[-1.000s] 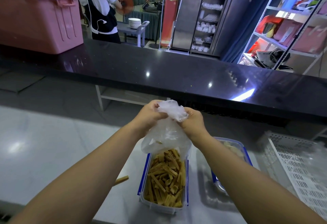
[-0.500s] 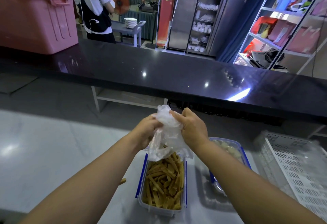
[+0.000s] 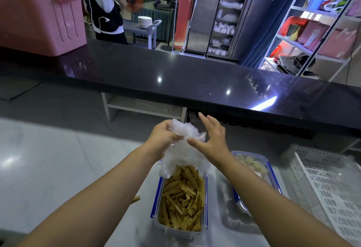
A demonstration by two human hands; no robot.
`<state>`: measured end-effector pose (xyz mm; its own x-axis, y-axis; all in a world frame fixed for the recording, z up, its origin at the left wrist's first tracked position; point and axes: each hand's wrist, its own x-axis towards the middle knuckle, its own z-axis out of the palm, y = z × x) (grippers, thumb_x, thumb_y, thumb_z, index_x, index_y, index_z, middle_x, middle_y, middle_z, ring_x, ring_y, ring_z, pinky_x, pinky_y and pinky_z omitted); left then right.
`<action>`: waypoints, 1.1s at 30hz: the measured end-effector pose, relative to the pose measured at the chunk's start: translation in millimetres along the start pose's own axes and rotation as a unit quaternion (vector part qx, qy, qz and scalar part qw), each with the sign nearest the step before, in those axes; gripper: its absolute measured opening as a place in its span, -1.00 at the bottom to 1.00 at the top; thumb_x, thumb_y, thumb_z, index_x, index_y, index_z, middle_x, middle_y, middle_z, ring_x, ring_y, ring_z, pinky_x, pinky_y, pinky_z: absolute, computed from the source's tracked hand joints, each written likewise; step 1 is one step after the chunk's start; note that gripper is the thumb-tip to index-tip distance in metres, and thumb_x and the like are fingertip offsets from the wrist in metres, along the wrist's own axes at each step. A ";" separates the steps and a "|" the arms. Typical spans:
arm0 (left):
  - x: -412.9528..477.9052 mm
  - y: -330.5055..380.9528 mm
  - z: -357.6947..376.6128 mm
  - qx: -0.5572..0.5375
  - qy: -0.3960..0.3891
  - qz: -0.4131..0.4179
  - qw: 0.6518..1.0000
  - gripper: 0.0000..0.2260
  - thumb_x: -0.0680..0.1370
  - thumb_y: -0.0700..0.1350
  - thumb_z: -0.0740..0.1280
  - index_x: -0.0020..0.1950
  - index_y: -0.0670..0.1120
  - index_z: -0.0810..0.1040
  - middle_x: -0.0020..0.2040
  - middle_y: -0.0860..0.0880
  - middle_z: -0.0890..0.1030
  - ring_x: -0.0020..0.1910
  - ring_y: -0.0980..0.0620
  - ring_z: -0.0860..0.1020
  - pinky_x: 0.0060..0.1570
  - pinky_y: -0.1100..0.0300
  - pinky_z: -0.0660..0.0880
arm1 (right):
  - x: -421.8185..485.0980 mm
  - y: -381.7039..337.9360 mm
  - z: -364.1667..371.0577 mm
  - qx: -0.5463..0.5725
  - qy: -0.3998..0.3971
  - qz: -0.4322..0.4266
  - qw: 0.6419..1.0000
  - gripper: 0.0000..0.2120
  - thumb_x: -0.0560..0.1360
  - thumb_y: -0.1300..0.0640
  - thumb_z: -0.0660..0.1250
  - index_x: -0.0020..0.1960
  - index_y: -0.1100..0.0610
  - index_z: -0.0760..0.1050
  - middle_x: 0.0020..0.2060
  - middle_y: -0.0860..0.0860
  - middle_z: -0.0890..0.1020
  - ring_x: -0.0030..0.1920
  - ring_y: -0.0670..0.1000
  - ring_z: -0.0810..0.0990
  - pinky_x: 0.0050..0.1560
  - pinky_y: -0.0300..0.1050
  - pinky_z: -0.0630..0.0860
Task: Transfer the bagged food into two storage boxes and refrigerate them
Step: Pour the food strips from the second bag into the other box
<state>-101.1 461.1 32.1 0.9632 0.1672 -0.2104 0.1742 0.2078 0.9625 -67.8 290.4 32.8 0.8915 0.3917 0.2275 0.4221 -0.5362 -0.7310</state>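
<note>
Over worktop [image 3: 58, 168], bag [image 3: 183, 149] in left fingers [image 3: 169, 130]

Crinkled clear plastic bag [image 3: 183, 145], glossy counter [image 3: 195, 78]

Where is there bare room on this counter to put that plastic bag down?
Widest bare patch: the grey counter left of the box of strips, beyond one stray strip. The black ledge is also bare right of the pink tub. Crowded: the right side, where the second box and the white crate sit close together.
</note>
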 end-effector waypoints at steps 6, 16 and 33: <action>3.6 7.5 8.2 0.020 -0.073 0.023 0.997 -0.65 0.41 -0.32 0.40 0.17 -0.09 0.51 0.06 -0.15 0.60 0.01 -0.12 0.60 -0.07 0.01 0.59 | 8.0 -7.1 14.1 0.193 -0.031 0.098 0.976 -0.64 0.41 0.15 0.44 0.14 -0.11 0.47 0.04 -0.03 0.56 0.05 0.05 0.57 -0.14 -0.20 0.56; 7.9 -42.4 -11.9 0.196 -0.112 -0.051 0.973 -0.86 0.54 -0.10 0.29 0.04 0.07 0.59 -0.03 0.03 0.65 -0.01 0.07 0.57 -0.07 0.20 0.48 | 8.7 7.7 -6.3 0.326 0.062 0.212 0.919 -0.85 0.42 0.15 0.44 -0.02 0.00 0.58 -0.09 0.03 0.68 -0.05 0.09 0.65 -0.07 0.06 0.62; 10.9 -34.9 -19.6 0.203 -0.135 -0.042 0.969 -0.83 0.56 -0.23 0.21 -0.18 -0.14 0.55 -0.27 -0.04 0.61 -0.22 0.01 0.59 -0.11 0.17 0.52 | 5.5 26.3 -16.8 0.436 0.061 0.334 0.833 -0.79 0.46 0.26 0.38 0.06 0.06 0.52 -0.03 0.12 0.65 -0.08 0.16 0.67 -0.23 0.08 0.63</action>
<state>-100.6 474.6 -7.2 0.9510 -0.1034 -0.2914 0.2678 -0.1956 0.9434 -49.1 265.9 25.7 0.9118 0.1164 -0.3938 -0.4087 0.1641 -0.8978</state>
